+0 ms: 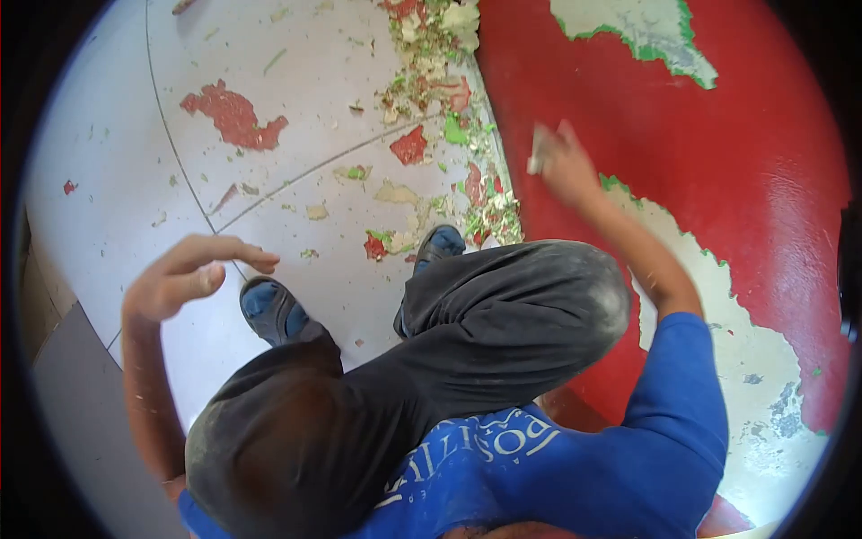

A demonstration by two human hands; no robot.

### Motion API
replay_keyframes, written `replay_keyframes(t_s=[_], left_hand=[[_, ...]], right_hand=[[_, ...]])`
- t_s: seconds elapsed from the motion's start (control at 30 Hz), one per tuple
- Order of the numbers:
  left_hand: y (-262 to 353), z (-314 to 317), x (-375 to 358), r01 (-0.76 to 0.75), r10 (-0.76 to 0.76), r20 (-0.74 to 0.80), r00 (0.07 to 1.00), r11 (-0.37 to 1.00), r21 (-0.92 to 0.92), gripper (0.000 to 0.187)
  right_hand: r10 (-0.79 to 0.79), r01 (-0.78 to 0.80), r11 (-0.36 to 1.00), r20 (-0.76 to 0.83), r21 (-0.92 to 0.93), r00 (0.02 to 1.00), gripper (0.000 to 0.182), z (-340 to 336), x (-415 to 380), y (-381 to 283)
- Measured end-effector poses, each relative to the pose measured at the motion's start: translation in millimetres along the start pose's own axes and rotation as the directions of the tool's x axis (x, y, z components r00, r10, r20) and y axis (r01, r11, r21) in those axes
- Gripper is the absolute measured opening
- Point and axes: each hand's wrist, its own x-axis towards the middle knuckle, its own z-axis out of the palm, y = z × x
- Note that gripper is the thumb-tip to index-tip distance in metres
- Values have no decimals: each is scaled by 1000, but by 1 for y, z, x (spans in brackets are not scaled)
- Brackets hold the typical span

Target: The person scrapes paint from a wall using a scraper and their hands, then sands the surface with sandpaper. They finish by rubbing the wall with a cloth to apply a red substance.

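Observation:
My right hand [567, 169] is in front of the red painted wall [754, 162], near its lower edge, slightly blurred by motion. Its fingers are closed on a small pale flat piece [539, 151]; I cannot tell its kind. Around that hand the red paint ends in ragged, green-edged borders, with a bare whitish patch [709, 278] below the forearm and another bare patch [637, 27] further along. Over by my left knee, my left hand [193, 277] hovers above the floor with fingers loosely curved and apart, nothing in it.
Paint flakes and crumbs [426, 67] lie heaped along the foot of the wall. A large red paint flake [235, 117] and smaller chips are scattered over the pale tiled floor [305, 81]. My sandalled feet [440, 244] stand among the debris, with both knees bent.

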Motion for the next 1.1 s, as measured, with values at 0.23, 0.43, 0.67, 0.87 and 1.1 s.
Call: replay_keyframes(t_s=[0.23,0.43,0.67,0.87,1.1], left_hand=[[115,-30,63,150,-197,48,979,862,484,66],[188,-50,167,365,-139,-344,929,174,915,59],[107,-76,226,157,-67,-144,987,281,947,60],[49,-165,198,420,-344,-387,855,24,907,59],[-40,-297,160,21,51,-19,999,-46,999,40]], right_hand=[[303,-428,879,-447,-209,842,43,-50,1,56],[524,-817,538,-676,-209,519,32,-179,-53,135],[252,-268,961,-174,-74,952,52,21,-96,-38],[576,-603,790,-203,-109,792,64,-90,-99,36],[428,-492,865,-367,-97,826,54,-108,-57,61]])
